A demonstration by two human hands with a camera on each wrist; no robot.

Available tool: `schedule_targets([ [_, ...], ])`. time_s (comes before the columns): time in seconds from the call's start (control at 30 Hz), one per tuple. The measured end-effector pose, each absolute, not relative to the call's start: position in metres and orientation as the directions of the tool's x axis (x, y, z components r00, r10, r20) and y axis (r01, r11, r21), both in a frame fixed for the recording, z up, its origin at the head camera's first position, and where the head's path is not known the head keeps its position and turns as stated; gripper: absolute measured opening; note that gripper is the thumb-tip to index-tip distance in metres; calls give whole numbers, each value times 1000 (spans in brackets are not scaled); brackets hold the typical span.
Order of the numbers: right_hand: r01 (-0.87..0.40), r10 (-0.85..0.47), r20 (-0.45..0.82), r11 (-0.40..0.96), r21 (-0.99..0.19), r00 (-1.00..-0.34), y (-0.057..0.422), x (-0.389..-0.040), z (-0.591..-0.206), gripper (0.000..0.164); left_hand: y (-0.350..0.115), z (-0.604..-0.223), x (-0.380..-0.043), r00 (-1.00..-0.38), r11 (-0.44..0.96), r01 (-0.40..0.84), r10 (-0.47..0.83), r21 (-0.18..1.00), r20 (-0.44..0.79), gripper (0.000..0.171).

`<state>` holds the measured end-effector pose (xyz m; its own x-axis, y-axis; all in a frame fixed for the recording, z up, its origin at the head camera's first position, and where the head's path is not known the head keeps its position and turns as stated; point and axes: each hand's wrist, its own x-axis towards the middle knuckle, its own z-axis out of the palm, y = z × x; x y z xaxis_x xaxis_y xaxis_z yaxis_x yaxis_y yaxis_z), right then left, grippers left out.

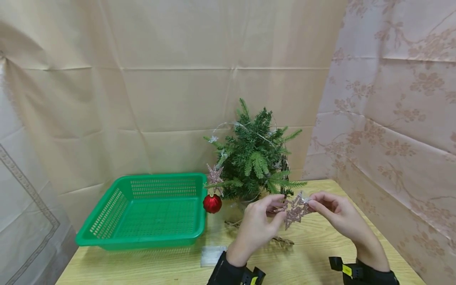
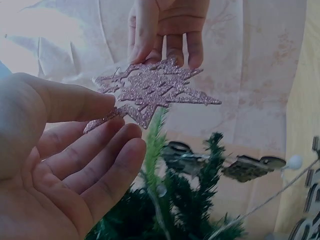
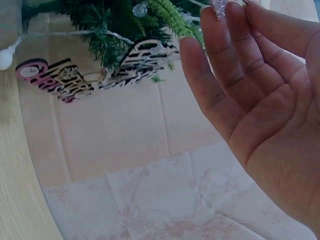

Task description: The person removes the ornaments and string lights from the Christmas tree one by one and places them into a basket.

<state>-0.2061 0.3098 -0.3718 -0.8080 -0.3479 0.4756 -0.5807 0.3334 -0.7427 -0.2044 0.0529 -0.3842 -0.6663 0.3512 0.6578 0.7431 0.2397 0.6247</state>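
Note:
A pink glittery star ornament (image 1: pixel 295 211) with cut-out gaps is held between both hands in front of a small Christmas tree (image 1: pixel 254 166). My left hand (image 1: pixel 257 226) pinches one point of it between thumb and fingers; in the left wrist view the star (image 2: pixel 155 90) lies nearly flat. On the opposite side, my right hand (image 1: pixel 343 215) pinches another point. Only a tip of the star (image 3: pixel 218 7) shows in the right wrist view, above the palm of the right hand (image 3: pixel 270 105). Part of the tree's base is hidden behind the left hand.
A green plastic basket (image 1: pixel 142 243) stands left of the tree. A red ball (image 1: pixel 212 203) and another pink star (image 1: pixel 215 176) hang on the tree's left. Lettered cut-out ornaments (image 3: pixel 55 80) hang on its right. Brown twigs or twine (image 1: pixel 283 240) and a clear flat piece (image 1: pixel 212 256) lie on the table.

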Motion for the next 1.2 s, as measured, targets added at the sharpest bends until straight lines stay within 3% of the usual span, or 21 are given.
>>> schedule_targets([
  [0.53,-564,-277,494,331,-756,-824,295,-207,-370,13,21,-376,-205,-694,241,716,353,656,628,16],
  [1.2,-596,-344,505,251,-763,-791,272,-208,-374,16,3,-376,-201,-745,273,663,335,697,577,16],
])
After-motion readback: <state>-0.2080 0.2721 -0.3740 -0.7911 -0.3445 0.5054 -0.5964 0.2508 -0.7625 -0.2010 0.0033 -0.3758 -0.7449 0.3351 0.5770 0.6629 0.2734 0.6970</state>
